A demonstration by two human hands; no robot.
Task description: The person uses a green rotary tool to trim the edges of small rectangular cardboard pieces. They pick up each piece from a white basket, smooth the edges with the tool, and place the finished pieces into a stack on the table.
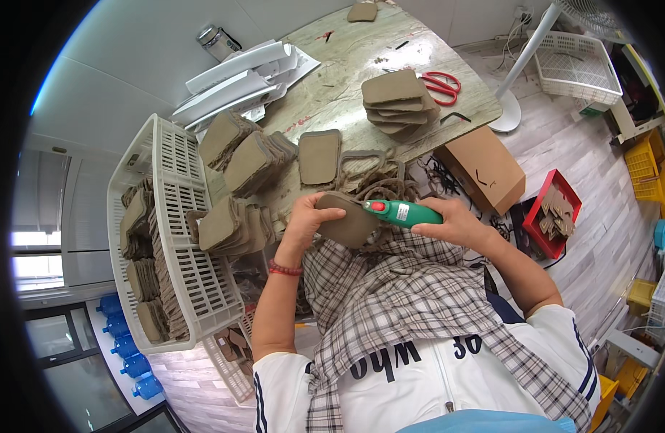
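My left hand is closed on the edge of a brown rounded pad, thumb on top, held above my lap. In my right hand is a green handheld power tool with a red button. Its front end meets the pad's upper right edge; the tip itself is too small to make out. Just beyond lies a tangled heap of brown offcut strips at the table's near edge. A similar pad lies flat beside the heap. Stacks of pads stand left of it, with another stack farther back.
A white plastic crate filled with pads stands at the left. Red-handled scissors and a black hex key lie on the table. Right of it are a cardboard box, a red tray and a fan stand.
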